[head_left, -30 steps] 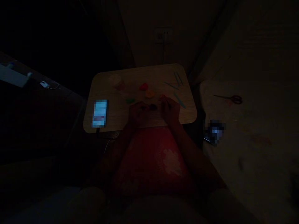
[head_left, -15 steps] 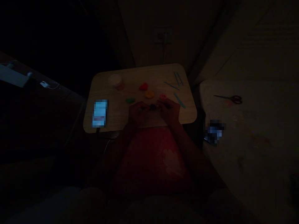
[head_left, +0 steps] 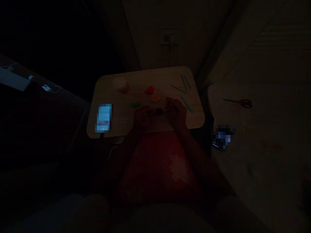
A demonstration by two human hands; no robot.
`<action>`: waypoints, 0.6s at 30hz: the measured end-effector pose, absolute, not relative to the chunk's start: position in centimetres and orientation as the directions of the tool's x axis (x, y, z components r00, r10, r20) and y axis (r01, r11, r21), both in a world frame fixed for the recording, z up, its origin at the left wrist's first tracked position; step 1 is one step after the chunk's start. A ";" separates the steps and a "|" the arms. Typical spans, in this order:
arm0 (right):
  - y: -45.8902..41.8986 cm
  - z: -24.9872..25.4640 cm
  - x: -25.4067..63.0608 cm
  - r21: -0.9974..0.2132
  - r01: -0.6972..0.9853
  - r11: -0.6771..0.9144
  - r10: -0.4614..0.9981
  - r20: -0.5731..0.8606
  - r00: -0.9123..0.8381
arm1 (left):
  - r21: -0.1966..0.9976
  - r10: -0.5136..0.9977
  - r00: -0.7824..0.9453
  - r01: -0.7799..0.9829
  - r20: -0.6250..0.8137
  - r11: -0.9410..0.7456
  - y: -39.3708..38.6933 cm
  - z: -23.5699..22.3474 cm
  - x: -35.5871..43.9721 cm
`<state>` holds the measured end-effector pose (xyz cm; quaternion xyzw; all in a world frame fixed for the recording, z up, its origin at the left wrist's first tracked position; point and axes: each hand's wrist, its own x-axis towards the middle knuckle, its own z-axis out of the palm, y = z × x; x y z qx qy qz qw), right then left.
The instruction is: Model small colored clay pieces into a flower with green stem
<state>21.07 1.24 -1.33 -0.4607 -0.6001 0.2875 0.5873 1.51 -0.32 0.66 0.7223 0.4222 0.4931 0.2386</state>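
Note:
The scene is very dark. Both my hands rest on a small wooden lap table (head_left: pixel 114 127) near its front edge. My left hand (head_left: pixel 143 118) is curled, its fingertips beside a small dark lump (head_left: pixel 159 111) that lies between the hands. My right hand (head_left: pixel 177 113) is curled too, fingertips pinched toward the same lump. Whether either hand grips it is too dim to tell. Just beyond lie a red lump (head_left: pixel 149 90), an orange lump (head_left: pixel 155 97) and a green lump (head_left: pixel 135 105).
A lit phone (head_left: pixel 104 117) lies at the table's left front. A small pale pot (head_left: pixel 120 84) stands at the back left, thin teal tools (head_left: pixel 184 84) at the back right. Scissors (head_left: pixel 239 102) and a dark device (head_left: pixel 223 137) lie on the surface to the right.
My right hand has shifted slightly away from me and now covers the small pink piece that showed beyond it. The left hand has barely moved.

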 end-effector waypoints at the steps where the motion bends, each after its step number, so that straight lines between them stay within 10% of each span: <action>1: 1.3 -1.4 21.1 -0.892 0.200 0.405 0.895 0.432 0.113 | 0.763 0.847 0.157 0.374 0.508 -0.527 -0.3 0.7 1.5; 18: 1.4 -2.2 20.9 -0.893 0.261 0.368 0.904 0.409 0.126 | 0.744 0.822 0.175 0.353 0.542 -0.567 -0.2 0.4 1.5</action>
